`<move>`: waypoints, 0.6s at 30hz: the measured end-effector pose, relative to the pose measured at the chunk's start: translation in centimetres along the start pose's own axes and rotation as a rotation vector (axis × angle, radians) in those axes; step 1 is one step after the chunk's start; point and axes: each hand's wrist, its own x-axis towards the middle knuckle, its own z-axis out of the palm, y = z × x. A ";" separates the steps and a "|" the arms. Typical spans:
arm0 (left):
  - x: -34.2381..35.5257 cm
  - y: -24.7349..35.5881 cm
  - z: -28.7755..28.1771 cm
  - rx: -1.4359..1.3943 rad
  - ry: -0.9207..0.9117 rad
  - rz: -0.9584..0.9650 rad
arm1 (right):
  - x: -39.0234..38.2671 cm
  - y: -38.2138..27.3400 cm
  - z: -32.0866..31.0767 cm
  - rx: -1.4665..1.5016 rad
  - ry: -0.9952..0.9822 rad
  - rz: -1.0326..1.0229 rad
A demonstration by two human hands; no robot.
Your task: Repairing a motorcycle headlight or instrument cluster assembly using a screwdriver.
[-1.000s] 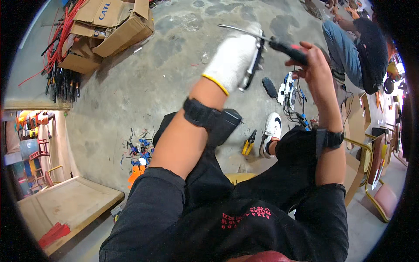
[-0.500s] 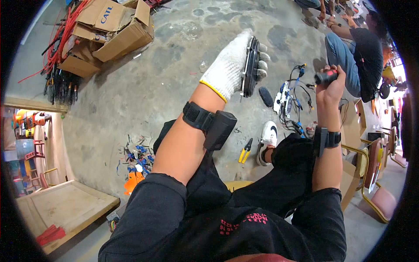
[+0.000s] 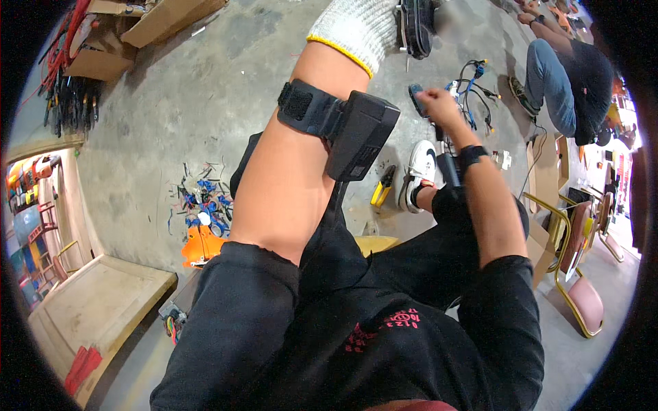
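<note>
My left hand (image 3: 356,31), in a white knitted glove with a yellow cuff, reaches to the top edge. It is closed on a flat black oblong housing (image 3: 415,31), which the frame edge partly cuts off. My bare right hand (image 3: 444,108) is over the floor ahead of my right shoe, its fingers curled and slightly blurred. What is inside them cannot be made out. Just beside its fingertips lies a dark oval cover (image 3: 415,96). Behind the hand, a bundle of black and blue cables (image 3: 473,85) spreads over the floor.
Yellow-handled pliers (image 3: 381,188) lie left of my white shoe (image 3: 423,161). Wire scraps (image 3: 204,198) and an orange piece (image 3: 203,245) are on the left. Cardboard boxes (image 3: 103,58) stand far left, a low wooden board (image 3: 103,301) near left. Another person (image 3: 582,89) squats at right, near chairs (image 3: 582,301).
My right hand has swung inward and left, down to the dark oval cover; the black-and-red tool it held no longer shows clearly. My left hand has moved up toward the top edge with the housing.
</note>
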 end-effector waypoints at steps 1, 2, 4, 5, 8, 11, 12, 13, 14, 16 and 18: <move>-0.5 0.1 -0.4 -0.007 0.010 0.010 | 0.2 0.8 2.4 0.028 -0.033 0.090; -0.7 0.3 -0.7 -0.006 0.014 0.012 | 0.1 1.8 4.5 0.046 -0.045 0.086; -1.5 0.5 -1.5 -0.013 0.039 0.028 | -0.4 4.1 8.9 0.087 -0.009 0.127; -1.7 0.8 -1.8 -0.020 0.048 0.032 | -0.5 5.5 10.5 -0.067 -0.028 0.057; -2.5 1.4 -3.1 -0.044 0.084 0.051 | -1.9 10.5 16.0 0.035 -0.026 0.025; -2.8 2.0 -4.2 -0.059 0.111 0.061 | -2.1 14.7 20.1 -0.064 -0.002 0.125; -2.9 2.1 -4.5 -0.062 0.117 0.062 | -2.0 15.7 20.8 -0.113 0.082 0.124; -2.8 2.4 -4.8 -0.059 0.125 0.063 | -2.2 16.5 21.2 -0.115 0.072 0.127; -2.7 2.4 -5.0 -0.067 0.127 0.056 | -2.2 17.0 21.5 -0.095 0.054 0.209; -2.6 2.6 -5.4 -0.068 0.137 0.050 | -2.2 17.2 21.7 0.022 -0.009 0.368; -2.3 2.8 -5.7 -0.074 0.142 0.050 | -2.0 16.7 21.9 -0.016 0.008 0.382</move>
